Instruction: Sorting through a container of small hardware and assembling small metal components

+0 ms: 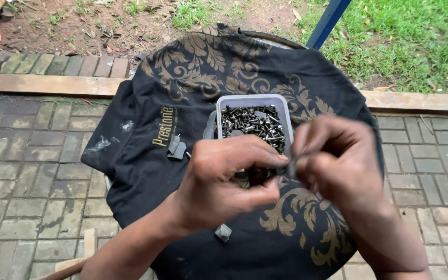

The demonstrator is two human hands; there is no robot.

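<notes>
A: Status of the hands?

B: Both are raised together over the black cloth (193, 78), just in front of the tub (254, 101) of screws. The left hand (224, 179) is closed, thumb and fingers pinched toward the meeting point. The right hand (338, 161) is blurred; its fingers curl in to the same point. Between them sits a small dark part (286, 168). Which hand carries the load I cannot tell; both appear to grip it.

A: What is the part?

B: Too small and too blurred to identify. Probably a fastener or a metal clip.

A: Failure modes?

B: First, a drop. The part is held by fingertips only, above a dark patterned cloth. If either pinch slackens, I judge it would fall onto the cloth and be hard to spot, or roll off to the brick paving (32, 155).

A: Second?

B: The tub. It stands close behind the knuckles, full nearly to the rim. A sharp forward move of either hand could tip it and scatter the screws.

A: Anything else loose?

B: Two grey pieces (176, 148) left of the tub and one (223, 232) near the left wrist. A forearm sweep could knock the near one off the edge.
</notes>
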